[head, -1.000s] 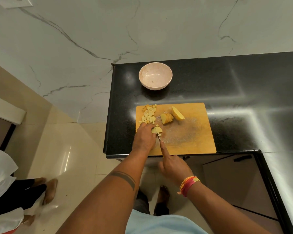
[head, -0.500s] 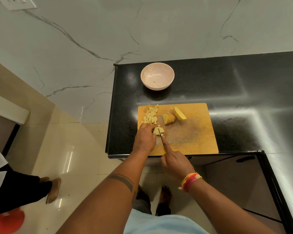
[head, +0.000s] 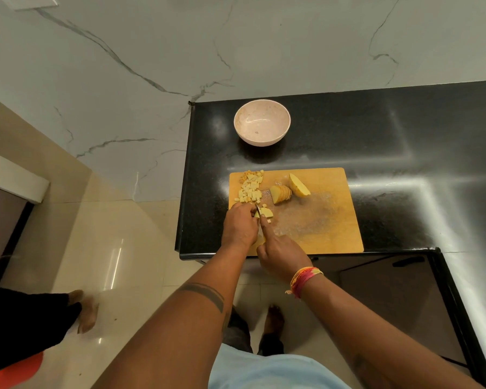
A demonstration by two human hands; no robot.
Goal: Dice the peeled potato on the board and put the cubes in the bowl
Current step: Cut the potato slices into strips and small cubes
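— What's our work surface w/ the fingers [head: 246, 213] on it?
— Black polished stone counter [head: 404, 153]. We've got a wooden cutting board [head: 331, 220] flat on it, under our fingertips, near the front edge.
— Anything else directly on it?
— Pale bowl [head: 262, 125], beyond the fingers, apart from the board.
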